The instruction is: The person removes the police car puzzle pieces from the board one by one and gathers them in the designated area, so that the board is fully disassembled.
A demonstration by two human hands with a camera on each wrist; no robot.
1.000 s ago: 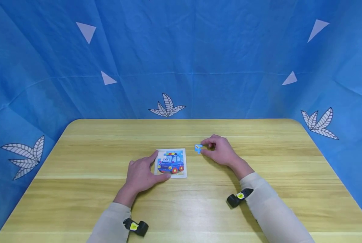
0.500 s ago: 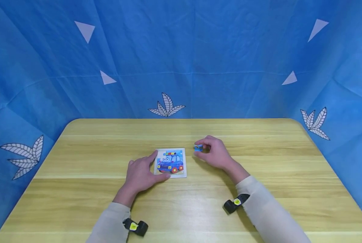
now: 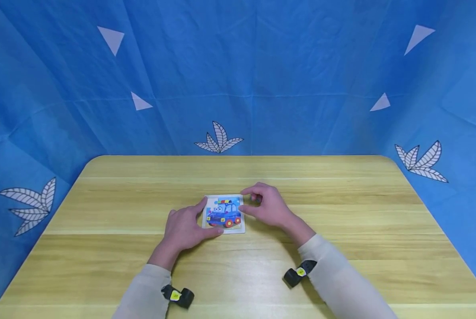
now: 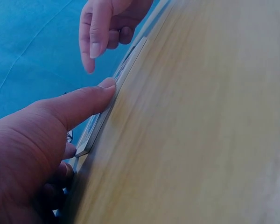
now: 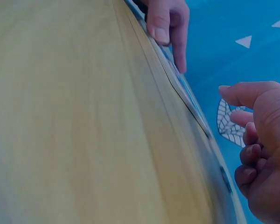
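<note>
A small framed jigsaw puzzle [image 3: 224,215] with a blue cartoon car lies flat on the table, a pale patch at its upper left. My left hand [image 3: 185,228] grips its tray, thumb at the front edge and index finger at the far left corner. In the left wrist view, the left thumb [image 4: 91,102] rests along the tray's edge. My right hand [image 3: 269,206] hovers at the puzzle's right edge, thumb and index finger apart, the other fingers curled in. Nothing shows between those fingertips. A small dark flat object [image 5: 226,179] lies beside that hand in the right wrist view.
The wooden table [image 3: 142,266] has rounded far corners. Behind it hangs a blue cloth [image 3: 238,66] with white triangles and leaf prints. Black wrist cameras sit on the left sleeve [image 3: 146,292] and the right sleeve [image 3: 341,274].
My right hand has moved left, from the small blue puzzle piece to the puzzle's right edge. The piece it was handling no longer shows in the head view. My left hand stays put.
</note>
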